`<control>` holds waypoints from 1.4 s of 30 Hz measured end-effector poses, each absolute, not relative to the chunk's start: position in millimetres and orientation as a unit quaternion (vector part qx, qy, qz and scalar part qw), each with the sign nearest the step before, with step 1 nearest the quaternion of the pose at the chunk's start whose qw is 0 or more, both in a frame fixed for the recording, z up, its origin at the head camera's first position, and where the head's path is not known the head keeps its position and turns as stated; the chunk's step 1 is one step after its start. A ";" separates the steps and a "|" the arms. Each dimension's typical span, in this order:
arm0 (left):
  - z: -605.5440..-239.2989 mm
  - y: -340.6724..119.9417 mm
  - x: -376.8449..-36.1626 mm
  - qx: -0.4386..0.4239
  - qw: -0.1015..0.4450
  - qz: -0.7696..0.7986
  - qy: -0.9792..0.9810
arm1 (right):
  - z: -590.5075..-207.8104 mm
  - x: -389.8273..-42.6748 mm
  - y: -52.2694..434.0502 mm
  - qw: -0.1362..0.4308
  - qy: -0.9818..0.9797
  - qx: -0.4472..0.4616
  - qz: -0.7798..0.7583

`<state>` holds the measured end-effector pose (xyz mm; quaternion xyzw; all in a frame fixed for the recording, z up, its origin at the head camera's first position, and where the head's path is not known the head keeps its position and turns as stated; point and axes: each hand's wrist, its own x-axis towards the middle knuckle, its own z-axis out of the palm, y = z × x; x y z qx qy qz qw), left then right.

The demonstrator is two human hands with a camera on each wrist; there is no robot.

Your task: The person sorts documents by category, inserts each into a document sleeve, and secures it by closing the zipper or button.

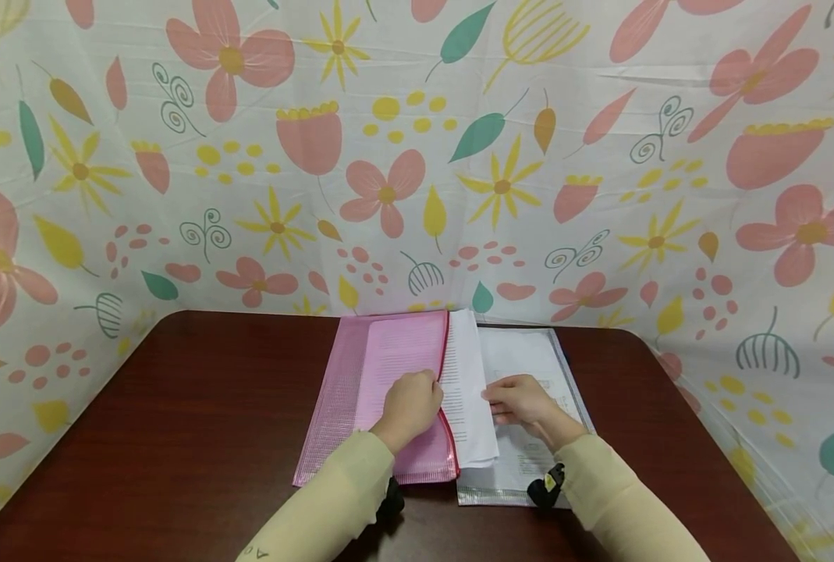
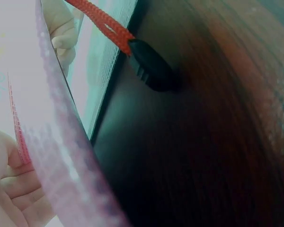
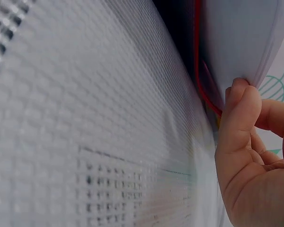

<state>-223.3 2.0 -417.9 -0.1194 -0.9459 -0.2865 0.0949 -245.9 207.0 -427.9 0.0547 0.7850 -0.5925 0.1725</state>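
A pink mesh zipper pouch (image 1: 335, 406) lies on the table with its red-edged right side open. My left hand (image 1: 411, 402) grips the pouch near that edge; in the left wrist view its curled fingers (image 2: 21, 196) are at the mesh. A stack of printed papers (image 1: 467, 390) sticks out of the pouch on the right. The right hand (image 1: 525, 400) pinches the outer edge of the papers between thumb and fingers, as the right wrist view shows with the sheets (image 3: 241, 38) bent upward. Below the right hand lies a clear mesh pouch (image 1: 529, 460) with printed sheets inside.
The dark brown table (image 1: 178, 421) extends on both sides of the pouches. A floral cloth (image 1: 388, 117) hangs behind it. A red cord (image 2: 106, 26) with a black pull tab (image 2: 151, 66) hangs over the table in the left wrist view.
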 end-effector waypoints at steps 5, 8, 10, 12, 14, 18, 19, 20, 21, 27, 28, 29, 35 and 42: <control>-418.6 2.4 -223.4 -0.115 0.108 -0.290 -0.944 | -432.4 -246.2 204.6 0.165 0.783 0.057 -0.598; -418.8 2.7 -223.3 -0.114 0.118 -0.294 -0.942 | -434.3 -246.2 202.4 0.159 0.781 0.061 -0.601; -419.0 2.7 -223.3 -0.115 0.124 -0.299 -0.939 | -434.9 -246.0 200.6 0.156 0.781 0.063 -0.602; -419.7 2.5 -223.6 -0.116 0.130 -0.306 -0.936 | -435.2 -245.8 198.4 0.153 0.781 0.068 -0.601; -420.1 2.0 -223.7 -0.119 0.134 -0.313 -0.933 | -435.6 -245.5 195.9 0.149 0.784 0.073 -0.597; -420.2 1.4 -223.9 -0.125 0.141 -0.322 -0.928 | -435.5 -245.1 190.8 0.142 0.790 0.076 -0.592; -420.1 1.3 -223.9 -0.125 0.141 -0.325 -0.927 | -435.3 -245.1 189.6 0.140 0.790 0.076 -0.592; -419.8 1.2 -223.8 -0.125 0.140 -0.329 -0.926 | -435.1 -245.1 188.5 0.138 0.790 0.077 -0.592; -419.5 1.0 -223.9 -0.124 0.138 -0.333 -0.924 | -434.8 -245.1 187.5 0.135 0.790 0.077 -0.593; -417.9 -0.8 -223.1 -0.118 0.130 -0.361 -0.916 | -435.8 -245.2 182.4 0.123 0.785 0.077 -0.602; -417.6 -1.1 -223.1 -0.118 0.131 -0.362 -0.915 | -436.0 -245.4 181.6 0.122 0.785 0.077 -0.603; -417.4 -1.5 -223.0 -0.118 0.134 -0.364 -0.914 | -436.2 -245.7 180.7 0.121 0.783 0.078 -0.605; -416.2 -4.1 -222.9 -0.120 0.129 -0.384 -0.906 | -438.8 -246.0 175.6 0.122 0.775 0.071 -0.616; -416.2 -6.1 -224.6 -0.125 0.125 -0.406 -0.897 | -439.5 -245.2 168.6 0.124 0.775 0.066 -0.615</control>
